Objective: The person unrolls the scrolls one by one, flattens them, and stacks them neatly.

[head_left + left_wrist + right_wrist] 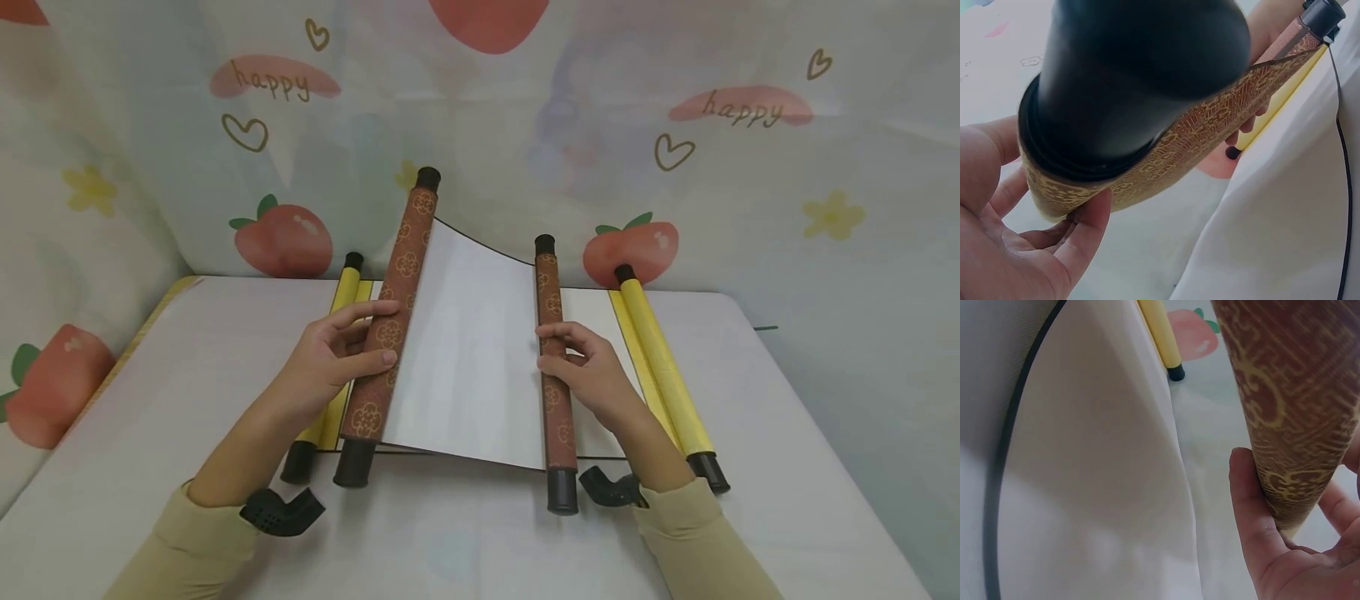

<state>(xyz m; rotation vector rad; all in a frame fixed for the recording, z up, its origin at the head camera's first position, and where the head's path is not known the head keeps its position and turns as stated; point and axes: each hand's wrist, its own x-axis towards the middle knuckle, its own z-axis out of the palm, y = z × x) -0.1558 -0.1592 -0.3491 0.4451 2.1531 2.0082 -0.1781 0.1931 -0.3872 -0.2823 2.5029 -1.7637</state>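
A scroll with reddish-brown, gold-patterned backing is held partly unrolled, its blank white sheet (468, 358) stretching between two rolls. My left hand (326, 354) grips the thicker left roll (407, 265), thumb on the front and fingers reaching over it. My right hand (596, 371) pinches the thinner right roll (557, 425) between thumb and fingers near its middle. Black knobs cap both rolls; one large knob (1135, 81) fills much of the left wrist view. Behind the brown scroll, a yellow scroll (667, 367) lies spread open on the table, its middle hidden.
The white-covered table (465, 550) stands against a backdrop (480, 125) printed with fruit, hearts and "happy". A black curved wrist mount (283, 512) sits at each sleeve cuff. The left knob of the yellow scroll (298, 462) lies close to my left forearm.
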